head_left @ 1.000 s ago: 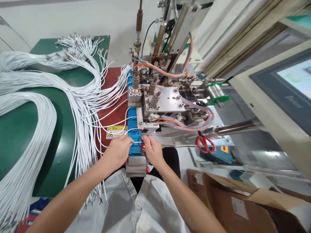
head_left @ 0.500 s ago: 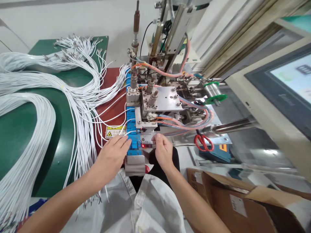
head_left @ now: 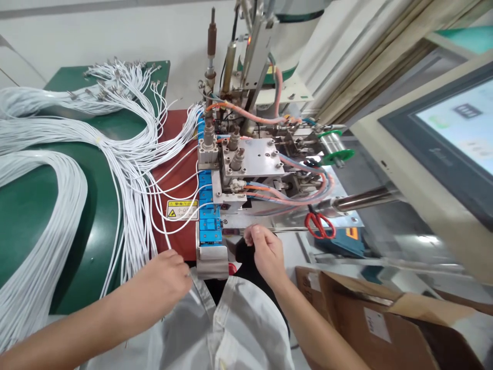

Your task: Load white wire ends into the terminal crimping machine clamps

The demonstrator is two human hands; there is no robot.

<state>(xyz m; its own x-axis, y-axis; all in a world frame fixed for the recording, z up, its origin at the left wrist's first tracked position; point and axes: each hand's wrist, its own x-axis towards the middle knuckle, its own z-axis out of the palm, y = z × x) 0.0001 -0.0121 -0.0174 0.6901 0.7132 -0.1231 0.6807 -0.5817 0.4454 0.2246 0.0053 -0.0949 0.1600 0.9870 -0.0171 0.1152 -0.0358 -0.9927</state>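
Note:
White cables (head_left: 134,226) lie in bundles on the green table (head_left: 96,231), and several run separately to the blue blocks (head_left: 210,224) along the machine's left side. My left hand (head_left: 169,275), fingers curled, is closed round a white cable below the red surface (head_left: 179,241); a piece of it sticks out under the fingers. Just right of the blue blocks and in front of the machine, my right hand (head_left: 264,249) is closed, thumb against curled fingers. Whatever it may pinch is hidden.
Red-handled scissors (head_left: 320,225) lie at the machine's front right. Behind them is a green-flanged spool (head_left: 337,146). A screen (head_left: 454,123) stands at the right, above an open cardboard box (head_left: 358,318). Metal cylinders and hoses rise at the back.
My left hand has left the blue blocks and moved down and left to a cable. My right hand has shifted slightly right and down. The red light by the blocks no longer shows.

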